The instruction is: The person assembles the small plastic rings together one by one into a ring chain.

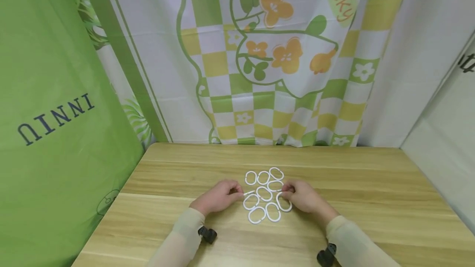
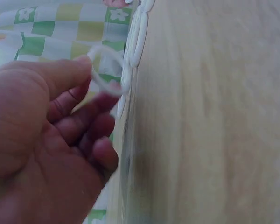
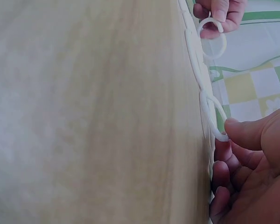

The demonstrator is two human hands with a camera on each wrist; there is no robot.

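Observation:
Several white plastic C-shaped rings, like shower curtain rings, lie in a cluster on the table, among them one ring (image 1: 249, 216) at the near left. My left hand (image 1: 222, 195) pinches another ring (image 2: 126, 79) between thumb and fingers. That ring stands raised on edge at the cluster's left side and looks like a thin line in the head view. On the opposite side, my right hand (image 1: 302, 196) pinches the edge of a ring (image 3: 208, 117). In the right wrist view this ring tilts up from the table toward the thumb.
The wooden table (image 1: 167, 226) reaches back to a patterned curtain (image 1: 267, 114). Green fabric (image 1: 55, 73) with printed lettering hangs along the left, and a pale panel (image 1: 445, 127) stands at the right. Each wrist wears a small black camera, such as the left one (image 1: 208, 235).

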